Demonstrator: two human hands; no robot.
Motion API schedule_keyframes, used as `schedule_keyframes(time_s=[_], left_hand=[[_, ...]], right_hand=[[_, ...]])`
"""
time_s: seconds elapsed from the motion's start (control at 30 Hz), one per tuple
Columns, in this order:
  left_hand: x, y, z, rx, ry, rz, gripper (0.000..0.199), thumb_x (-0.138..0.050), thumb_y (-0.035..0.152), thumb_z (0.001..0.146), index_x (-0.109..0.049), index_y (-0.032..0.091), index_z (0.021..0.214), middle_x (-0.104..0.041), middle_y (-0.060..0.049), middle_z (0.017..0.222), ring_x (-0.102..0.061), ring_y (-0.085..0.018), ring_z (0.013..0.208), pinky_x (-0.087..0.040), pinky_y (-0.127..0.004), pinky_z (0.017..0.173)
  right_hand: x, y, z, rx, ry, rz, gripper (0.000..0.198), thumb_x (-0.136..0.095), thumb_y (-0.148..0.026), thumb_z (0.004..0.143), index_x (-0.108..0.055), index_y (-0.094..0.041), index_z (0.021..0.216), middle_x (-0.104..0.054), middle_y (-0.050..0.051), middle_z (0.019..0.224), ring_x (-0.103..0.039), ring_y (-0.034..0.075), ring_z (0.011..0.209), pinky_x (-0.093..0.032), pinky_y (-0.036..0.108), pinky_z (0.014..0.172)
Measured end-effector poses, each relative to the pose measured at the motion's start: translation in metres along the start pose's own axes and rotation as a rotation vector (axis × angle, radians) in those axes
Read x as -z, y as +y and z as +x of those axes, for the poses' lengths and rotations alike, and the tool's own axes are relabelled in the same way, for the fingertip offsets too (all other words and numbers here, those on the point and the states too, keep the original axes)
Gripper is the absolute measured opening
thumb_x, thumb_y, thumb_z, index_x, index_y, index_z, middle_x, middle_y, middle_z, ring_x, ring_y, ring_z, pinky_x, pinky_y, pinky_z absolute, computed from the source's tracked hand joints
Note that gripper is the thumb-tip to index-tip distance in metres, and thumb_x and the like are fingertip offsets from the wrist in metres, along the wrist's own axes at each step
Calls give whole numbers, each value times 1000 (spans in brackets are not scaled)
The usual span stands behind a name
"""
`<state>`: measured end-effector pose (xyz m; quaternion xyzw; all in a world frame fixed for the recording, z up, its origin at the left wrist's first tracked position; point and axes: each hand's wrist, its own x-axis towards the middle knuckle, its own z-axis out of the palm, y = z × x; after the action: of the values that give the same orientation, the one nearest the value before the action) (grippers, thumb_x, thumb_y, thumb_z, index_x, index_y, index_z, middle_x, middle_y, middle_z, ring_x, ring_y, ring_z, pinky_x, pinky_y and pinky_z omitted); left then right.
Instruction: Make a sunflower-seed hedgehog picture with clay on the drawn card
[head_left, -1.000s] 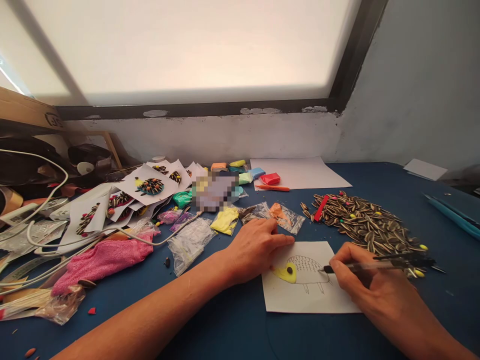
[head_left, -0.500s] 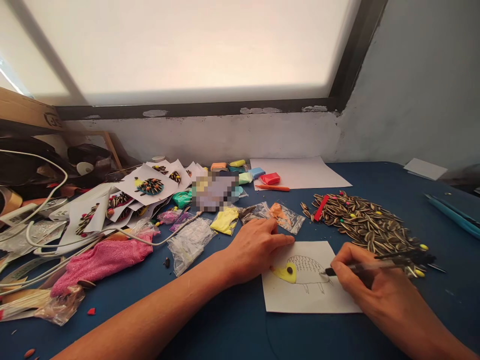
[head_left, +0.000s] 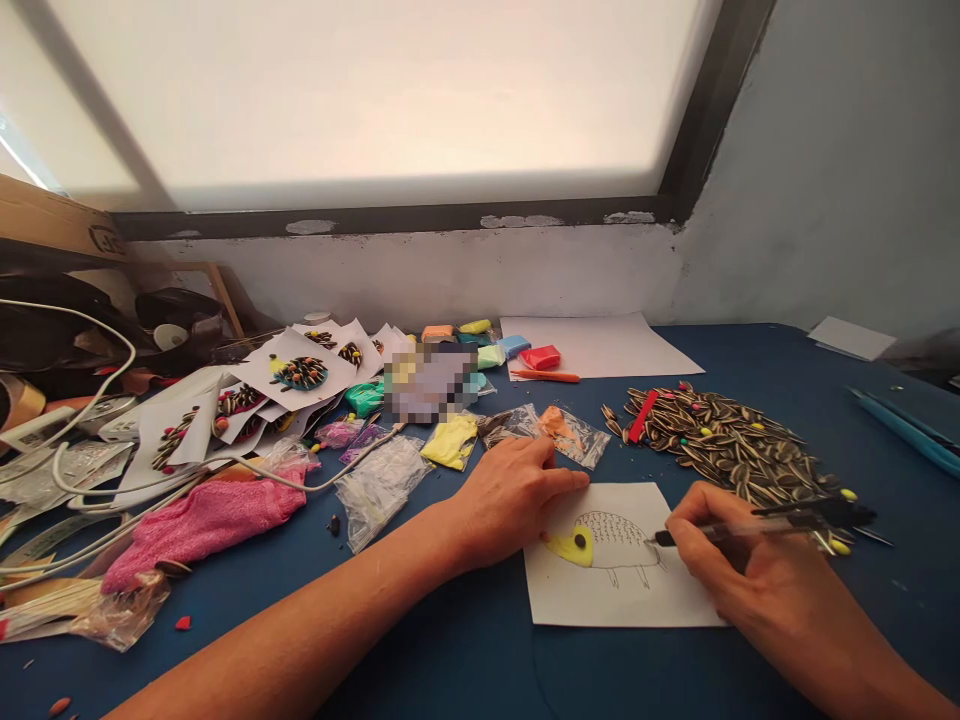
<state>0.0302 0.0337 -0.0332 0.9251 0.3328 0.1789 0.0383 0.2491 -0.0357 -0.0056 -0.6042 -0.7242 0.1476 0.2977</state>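
Note:
My right hand (head_left: 739, 565) is closed round a pen (head_left: 705, 535) with a clear barrel and black ends. Its tip is at the right end of an outline drawing of an animal (head_left: 615, 540) on a small sheet of white paper (head_left: 555, 605). Short marks fill the upper body, and thin legs hang below. Yellow clay (head_left: 566, 543) with a dark eye covers the head. My left hand (head_left: 510, 495) lies on the paper's upper left corner, fingers stretched out and holding nothing. Just beyond it is a plastic bag of orange clay (head_left: 561, 430).
A heap of striped sunflower seeds (head_left: 727, 440) lies right of the paper. At the left are finished seed pictures (head_left: 300, 370), a pink cloth (head_left: 210, 520) and a white cable (head_left: 330, 485). Yellow clay in a bag (head_left: 450, 440) and a large white sheet (head_left: 607, 340) lie farther back.
My right hand and the pen have shifted slightly to the right. My left hand and the paper have stayed in place.

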Motion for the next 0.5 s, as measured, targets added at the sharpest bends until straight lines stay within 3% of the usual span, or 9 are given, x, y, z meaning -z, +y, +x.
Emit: schedule_keyframes(time_s=[0.5], left_hand=[[1,0,0,14,-6,-2,30,-46,20,98,-70,28,114,-55,-4,82,-47,-16,71,-35,-28,64]], right_hand=[[0,2,1,53,8,-19,25,-44,-32,81,-51,-25,58,-47,-6,43,-42,9,36,-31,20,33]])
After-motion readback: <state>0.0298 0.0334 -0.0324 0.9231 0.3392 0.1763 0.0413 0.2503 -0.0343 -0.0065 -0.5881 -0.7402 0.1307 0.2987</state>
